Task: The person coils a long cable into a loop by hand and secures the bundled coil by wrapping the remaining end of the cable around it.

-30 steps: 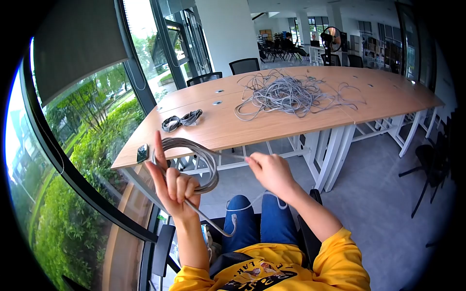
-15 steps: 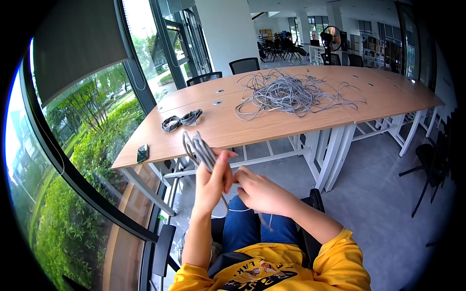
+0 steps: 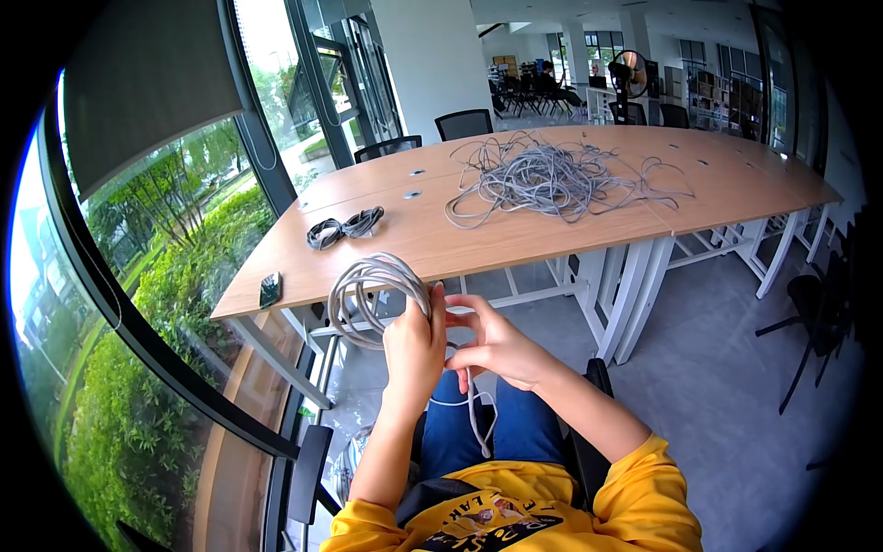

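My left hand (image 3: pixel 414 336) is closed around a coil of grey cable (image 3: pixel 377 281), with the loops fanned out above and left of the fist. Just to its right is my right hand (image 3: pixel 492 345), its curved fingers apart and the fingertips close to the left hand. A loose length of the same cable (image 3: pixel 475 419) hangs down past the right thumb and loops over my lap; whether the right fingers touch it is partly hidden. Beyond my hands, a tied cable bundle (image 3: pixel 345 228) lies on the wooden table (image 3: pixel 414 248).
A big tangled heap of grey cables (image 3: pixel 552 179) covers the table's middle. A phone (image 3: pixel 270 290) lies at the left front edge. Office chairs (image 3: pixel 463 124) stand behind, and a fan (image 3: pixel 629 74) is farther back. Windows line the left side. A person (image 3: pixel 549 83) sits in the distance.
The coil has turned from nearly edge-on to showing its round loops. My right hand's fingers have spread from a closed grip, and the loose cable below now hangs in a narrow loop.
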Demonstrator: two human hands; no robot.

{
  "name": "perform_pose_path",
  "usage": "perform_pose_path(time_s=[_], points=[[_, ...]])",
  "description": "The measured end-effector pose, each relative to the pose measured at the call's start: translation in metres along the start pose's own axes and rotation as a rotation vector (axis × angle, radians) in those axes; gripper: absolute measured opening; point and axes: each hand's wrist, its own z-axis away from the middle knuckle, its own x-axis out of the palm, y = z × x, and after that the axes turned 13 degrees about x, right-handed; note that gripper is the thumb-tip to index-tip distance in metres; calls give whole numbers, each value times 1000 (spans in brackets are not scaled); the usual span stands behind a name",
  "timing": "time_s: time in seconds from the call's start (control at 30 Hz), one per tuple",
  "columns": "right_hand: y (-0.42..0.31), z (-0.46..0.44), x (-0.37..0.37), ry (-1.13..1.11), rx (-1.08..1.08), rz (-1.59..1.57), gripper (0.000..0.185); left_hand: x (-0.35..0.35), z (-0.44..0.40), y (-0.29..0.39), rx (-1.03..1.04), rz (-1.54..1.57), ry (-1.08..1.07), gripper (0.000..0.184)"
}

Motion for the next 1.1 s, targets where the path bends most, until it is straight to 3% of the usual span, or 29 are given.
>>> perform_pose_path(time_s=[0.1,0.27,0.3,0.37,0.4,0.47,0.5,0.53,0.57,0.6,0.67,0.7,0.77,0.87,0.97,1.03,1.1], points=[[-2,1,1,136,-13,60,68,-2,0,1,-24,-155,-83,15],[-13,11,8,263,-201,698,64,4,2,-6,48,-274,-171,16],[-6,7,4,264,-200,699,64,4,2,-9,60,-287,-164,16],[16,-5,-11,479,-639,1120,50,2,-4,-16,-87,-221,-175,19],[11,1,-11,479,-641,1121,50,0,-5,-19,-96,-214,-157,21],[-4,17,-10,224,-60,605,34,-5,-5,-34,-96,-219,-110,23],[-8,21,-9,352,-82,664,15,-7,-6,-38,-132,-133,-79,24],[-4,16,-12,423,-235,790,10,-8,-6,-37,-162,-24,-94,26],[-1,10,-17,495,-393,915,6,-8,-7,-34,-189,86,-107,28],[-4,10,-15,498,-395,916,6,-11,-9,-30,-185,87,-107,28],[-14,8,-4,690,-730,1118,7,-19,-13,-19,-467,538,-333,30],[-20,9,0,691,-729,1115,7,-22,-13,-14,-467,536,-336,30],[-36,12,5,633,-705,1263,10,-26,-13,-7,-551,862,-365,30],[-51,7,11,555,-779,1351,11,-26,-9,-14,-558,1091,-327,32],[-57,2,17,610,-790,1422,12,-31,-10,-11,-557,1286,-331,36],[-59,0,17,580,-858,1405,12,-33,-5,-14,-595,1656,-356,39],[-58,-1,19,485,-752,1131,15,-36,0,-21,-526,1997,-418,45]])
